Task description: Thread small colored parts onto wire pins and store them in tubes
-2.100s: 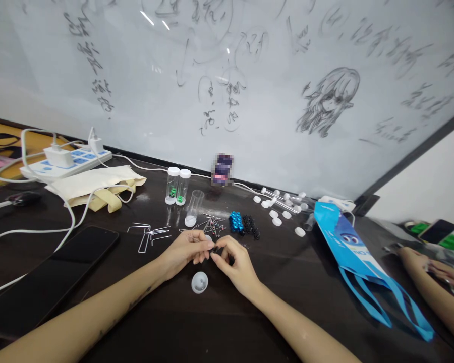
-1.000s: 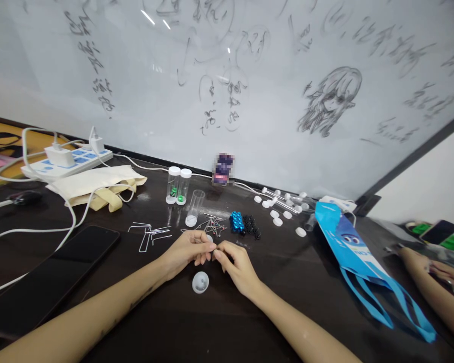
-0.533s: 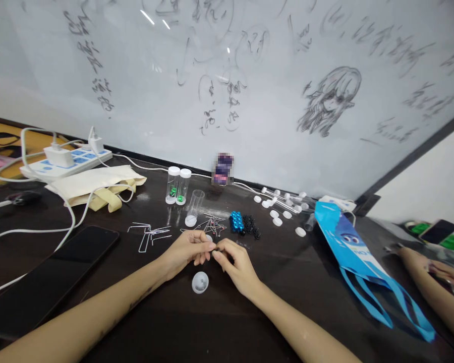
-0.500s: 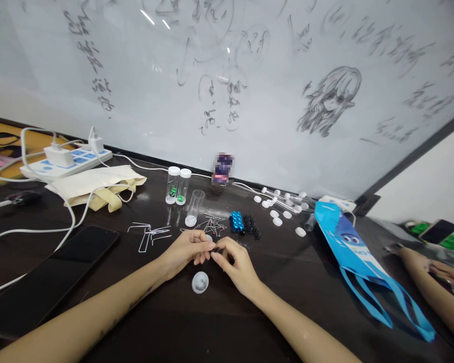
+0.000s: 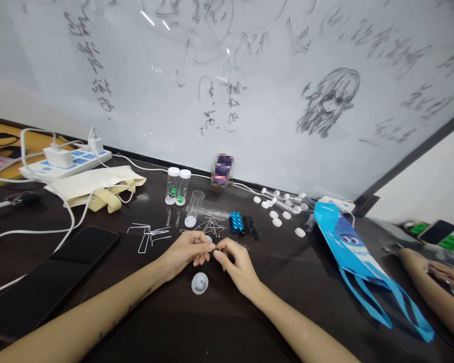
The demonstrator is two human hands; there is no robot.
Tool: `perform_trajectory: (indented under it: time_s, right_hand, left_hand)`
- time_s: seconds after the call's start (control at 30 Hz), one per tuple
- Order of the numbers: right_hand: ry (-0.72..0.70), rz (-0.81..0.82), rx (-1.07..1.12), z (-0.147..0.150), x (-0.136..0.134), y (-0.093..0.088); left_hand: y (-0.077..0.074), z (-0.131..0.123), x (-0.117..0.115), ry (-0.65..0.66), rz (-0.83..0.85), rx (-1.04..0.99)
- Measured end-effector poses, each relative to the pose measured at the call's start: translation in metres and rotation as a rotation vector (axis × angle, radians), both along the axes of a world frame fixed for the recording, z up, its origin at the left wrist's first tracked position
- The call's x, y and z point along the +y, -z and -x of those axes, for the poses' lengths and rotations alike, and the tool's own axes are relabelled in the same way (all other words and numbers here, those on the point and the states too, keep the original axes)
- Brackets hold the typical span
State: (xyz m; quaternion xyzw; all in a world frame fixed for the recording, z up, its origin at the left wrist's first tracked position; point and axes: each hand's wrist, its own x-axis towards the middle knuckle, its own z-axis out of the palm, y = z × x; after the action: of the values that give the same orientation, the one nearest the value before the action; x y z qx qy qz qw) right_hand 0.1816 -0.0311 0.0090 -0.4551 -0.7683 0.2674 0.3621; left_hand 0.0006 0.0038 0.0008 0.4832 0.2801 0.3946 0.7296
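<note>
Over the middle of the dark table, my left hand [image 5: 191, 250] and my right hand [image 5: 237, 262] meet at the fingertips. Both are closed in a pinch, and whatever sits between the fingers is too small to make out. Just below them stands a small translucent cup [image 5: 200, 284] with tiny bits inside. Behind my left hand lies a heap of thin metal pins [image 5: 214, 226], partly covered by my fingers. Blue beads [image 5: 236, 222] and black beads [image 5: 251, 227] are grouped beyond my right hand. An uncapped clear tube [image 5: 194, 207] stands behind the pins.
Bent metal rods [image 5: 148, 236] and a large black phone [image 5: 56, 275] lie left. Two capped tubes [image 5: 177, 186] hold green pieces. White caps [image 5: 275, 218] are scattered right, near a blue bag [image 5: 350, 247]. Another person's arm [image 5: 435, 292] rests at far right.
My right fingertips have shifted very slightly to the right at the pinch. Everything else looks the same apart from a tiny camera shift.
</note>
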Motion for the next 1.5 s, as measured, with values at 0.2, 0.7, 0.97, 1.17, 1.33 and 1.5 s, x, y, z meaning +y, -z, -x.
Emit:
perform_trajectory:
  time_s: [0.2, 0.7, 0.97, 1.17, 1.33, 1.5]
  right_hand:
    - [-0.037, -0.017, -0.025, 0.0003, -0.0004, 0.0004]
    - [-0.017, -0.031, -0.023, 0.0006, 0.0004, -0.0015]
    - [-0.018, 0.027, 0.020, 0.0007, 0.0000, 0.0009]
    - [-0.037, 0.030, -0.011, 0.0012, -0.0004, 0.0003]
    - [-0.035, 0.026, -0.032, 0.0013, -0.0001, -0.0002]
    - [0.017, -0.028, -0.005, 0.0015, -0.0001, 0.0003]
  left_hand:
    - [0.0013, -0.0001, 0.0007, 0.010, -0.013, -0.006]
    - [0.0010, 0.0003, 0.0004, 0.006, -0.010, -0.003]
    - [0.0003, 0.0004, -0.0002, 0.003, -0.002, 0.006]
    - [0.0000, 0.0003, 0.0000, 0.000, -0.012, 0.006]
    - [-0.0007, 0.0005, -0.0004, 0.004, -0.019, -0.005]
    - [-0.0014, 0.0003, -0.0001, -0.001, 0.004, -0.020]
